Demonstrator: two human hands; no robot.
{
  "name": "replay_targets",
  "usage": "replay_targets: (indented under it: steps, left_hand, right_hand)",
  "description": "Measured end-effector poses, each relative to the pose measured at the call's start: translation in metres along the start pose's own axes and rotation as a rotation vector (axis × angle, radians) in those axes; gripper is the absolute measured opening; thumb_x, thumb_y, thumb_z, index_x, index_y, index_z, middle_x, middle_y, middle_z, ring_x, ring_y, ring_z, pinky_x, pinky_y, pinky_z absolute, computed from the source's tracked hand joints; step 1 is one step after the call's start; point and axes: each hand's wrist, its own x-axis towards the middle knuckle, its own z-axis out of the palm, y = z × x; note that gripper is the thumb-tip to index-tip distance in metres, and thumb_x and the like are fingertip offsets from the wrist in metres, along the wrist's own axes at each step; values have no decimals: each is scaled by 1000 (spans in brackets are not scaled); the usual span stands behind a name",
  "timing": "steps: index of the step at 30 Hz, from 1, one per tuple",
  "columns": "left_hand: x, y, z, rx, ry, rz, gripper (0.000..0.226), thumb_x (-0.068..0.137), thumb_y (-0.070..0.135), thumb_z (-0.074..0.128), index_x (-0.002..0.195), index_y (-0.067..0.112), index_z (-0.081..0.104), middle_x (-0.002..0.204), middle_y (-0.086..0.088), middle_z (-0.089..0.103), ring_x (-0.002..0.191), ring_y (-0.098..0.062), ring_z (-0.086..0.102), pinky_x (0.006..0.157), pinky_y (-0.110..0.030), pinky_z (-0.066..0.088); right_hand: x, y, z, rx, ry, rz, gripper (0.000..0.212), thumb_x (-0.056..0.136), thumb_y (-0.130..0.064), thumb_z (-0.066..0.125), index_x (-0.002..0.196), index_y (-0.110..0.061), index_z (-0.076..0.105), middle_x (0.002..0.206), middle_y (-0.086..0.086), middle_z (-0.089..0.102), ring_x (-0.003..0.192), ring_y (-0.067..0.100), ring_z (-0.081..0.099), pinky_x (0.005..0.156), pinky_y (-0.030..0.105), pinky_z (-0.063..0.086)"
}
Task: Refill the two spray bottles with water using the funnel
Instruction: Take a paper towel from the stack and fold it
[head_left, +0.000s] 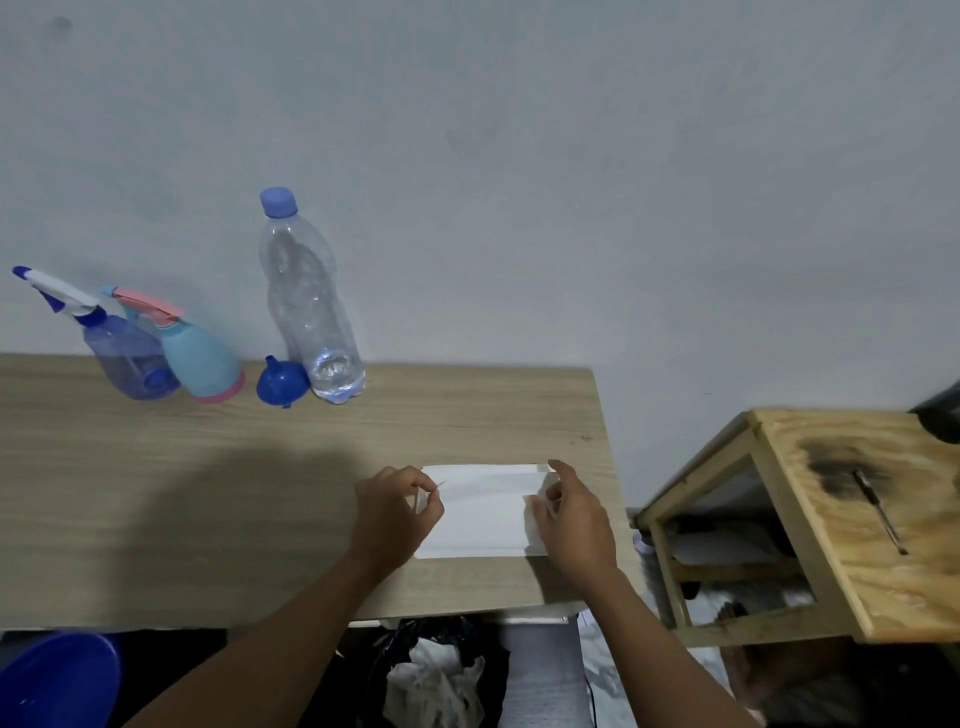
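Observation:
Two spray bottles stand at the back left of the wooden table (208, 493): a clear blue one (130, 358) with a white and blue trigger, and a light blue one (200, 358) with a pink trigger and pink base. A blue funnel (281, 385) lies beside them, leaning against a tall clear water bottle (311, 312) with a blue cap and a little water at its bottom. Near the table's front right lies a folded white sheet of paper (483, 512). My left hand (397, 506) pinches its left edge and my right hand (571, 514) pinches its right edge.
A grey wall runs behind the table. To the right stands a lower plywood stool (857, 499) with a scorched patch and a thin tool on top. A blue basin (57, 680) sits below the table's front left. Cloth and bags lie under the table.

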Motion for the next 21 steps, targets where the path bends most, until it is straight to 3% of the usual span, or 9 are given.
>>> replay_targets:
  steps: [5,9,12,14,18,21]
  left_hand:
    - [-1,1,-9,-119,-75,11,26,66,8,76,87,22,69,76,18,65,70,-5,62,71,-20,50]
    - [1,0,-6,-160,-99,-39,23,70,1,82,86,16,75,75,13,67,75,-9,62,70,-5,43]
    - [7,4,-8,-240,-121,-162,8,80,12,81,85,12,75,74,3,72,72,-13,67,68,-14,49]
    - [12,10,-13,-400,-136,-254,8,84,8,76,90,5,72,78,-6,75,74,-18,71,70,-23,56]
    - [26,23,-26,-527,-64,-361,16,87,6,73,87,7,57,75,-9,65,67,-13,62,65,-22,51]
    - [41,34,-41,-582,-77,-373,13,89,0,68,82,6,60,75,-7,65,70,-17,59,64,-20,49]
  right_hand:
    - [1,-2,0,27,23,28,55,95,-22,64,144,-28,41,101,-3,68,98,20,65,84,36,53]
    - [7,0,-2,102,82,78,16,96,-15,60,109,-22,63,101,4,65,90,20,63,80,35,52]
    - [10,0,-10,158,110,49,12,95,-14,63,92,-25,62,101,3,56,81,11,56,72,22,43]
    - [10,-4,-17,266,128,15,12,93,-13,66,89,-24,64,99,-4,56,86,7,56,73,14,40]
    - [11,-21,-33,499,152,20,10,95,-10,63,97,-19,65,96,-6,68,92,9,62,71,8,44]
    - [14,-42,-45,596,175,-6,15,97,-7,60,104,-18,52,89,1,65,81,10,61,66,9,45]
